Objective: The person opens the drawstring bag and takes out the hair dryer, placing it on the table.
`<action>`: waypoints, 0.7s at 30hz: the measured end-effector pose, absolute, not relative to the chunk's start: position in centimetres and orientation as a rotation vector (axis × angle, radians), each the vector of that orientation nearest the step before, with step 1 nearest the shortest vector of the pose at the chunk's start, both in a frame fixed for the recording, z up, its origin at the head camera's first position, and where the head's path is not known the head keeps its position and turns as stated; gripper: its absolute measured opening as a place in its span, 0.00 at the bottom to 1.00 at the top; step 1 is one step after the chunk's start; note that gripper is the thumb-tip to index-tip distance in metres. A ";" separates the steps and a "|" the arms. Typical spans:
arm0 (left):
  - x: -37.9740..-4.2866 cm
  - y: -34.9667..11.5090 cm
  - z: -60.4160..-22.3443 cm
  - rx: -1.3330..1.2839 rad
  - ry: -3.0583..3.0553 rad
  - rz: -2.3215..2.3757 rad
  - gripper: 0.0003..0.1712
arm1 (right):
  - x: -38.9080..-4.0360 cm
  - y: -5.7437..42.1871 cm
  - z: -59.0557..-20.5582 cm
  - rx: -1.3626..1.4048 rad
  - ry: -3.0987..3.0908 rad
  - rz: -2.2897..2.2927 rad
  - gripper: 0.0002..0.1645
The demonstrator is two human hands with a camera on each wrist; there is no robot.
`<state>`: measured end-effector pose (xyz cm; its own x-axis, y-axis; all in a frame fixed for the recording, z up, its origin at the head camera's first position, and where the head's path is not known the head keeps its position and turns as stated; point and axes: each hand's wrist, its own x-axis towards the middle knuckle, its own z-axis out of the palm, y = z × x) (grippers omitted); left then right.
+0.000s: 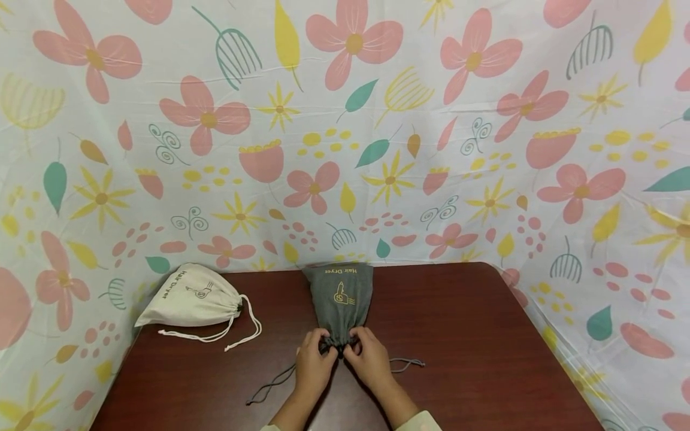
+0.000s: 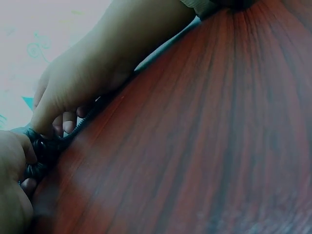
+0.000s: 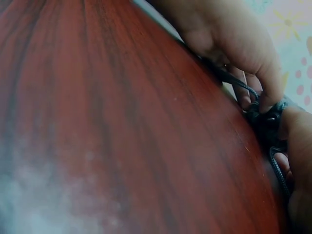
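Note:
A dark grey drawstring bag (image 1: 342, 294) with a yellow hair dryer print lies on the table, its gathered neck toward me. My left hand (image 1: 314, 365) pinches the left side of that neck between thumb and fingers. On the other side my right hand (image 1: 371, 360) pinches the fabric the same way. Between the thumbs sits the bunched opening with a small black cord stopper (image 1: 341, 350). Grey drawcords trail out, one left cord (image 1: 269, 386) and one right cord (image 1: 408, 363). In the right wrist view the gathered neck (image 3: 265, 122) shows between both hands.
A cream drawstring bag (image 1: 202, 299), also printed "Hair Dryer", lies at the table's left with its white cords (image 1: 250, 335) loose. The dark red wooden table (image 1: 463, 335) meets a floral curtain (image 1: 345, 149) at the back and sides.

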<state>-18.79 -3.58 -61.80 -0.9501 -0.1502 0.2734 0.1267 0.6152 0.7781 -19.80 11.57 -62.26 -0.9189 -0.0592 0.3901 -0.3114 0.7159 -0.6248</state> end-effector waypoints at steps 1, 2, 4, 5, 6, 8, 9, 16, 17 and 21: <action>-18.7 -3.6 -61.8 0.020 -2.530 -1.259 0.16 | -19.8 11.6 -62.3 0.290 -2.581 1.030 0.14; -18.7 -3.6 -61.8 0.024 -2.530 -1.263 0.16 | -19.7 11.6 -62.3 0.284 -2.583 1.039 0.14; -18.6 -3.7 -61.9 0.028 -2.534 -1.268 0.16 | -19.7 11.6 -62.3 0.278 -2.588 1.044 0.14; -18.6 -3.7 -61.9 0.030 -2.534 -1.274 0.16 | -19.6 11.6 -62.3 0.270 -2.595 1.047 0.14; -18.5 -3.7 -61.9 0.028 -2.532 -1.275 0.16 | -19.6 11.6 -62.3 0.263 -2.599 1.051 0.14; -18.5 -3.7 -61.9 0.031 -2.528 -1.278 0.16 | -19.5 11.6 -62.3 0.247 -2.606 1.072 0.14; -18.5 -3.7 -61.9 0.031 -2.525 -1.279 0.16 | -19.5 11.6 -62.3 0.242 -2.610 1.078 0.14; -18.5 -3.6 -62.0 0.030 -2.515 -1.280 0.16 | -19.4 11.7 -62.2 0.239 -2.594 1.102 0.14; -18.5 -3.5 -62.0 0.027 -2.515 -1.277 0.16 | -19.4 11.7 -62.2 0.237 -2.593 1.105 0.14; -18.4 -3.5 -62.0 0.018 -2.521 -1.269 0.15 | -19.5 11.7 -62.2 0.237 -2.591 1.116 0.14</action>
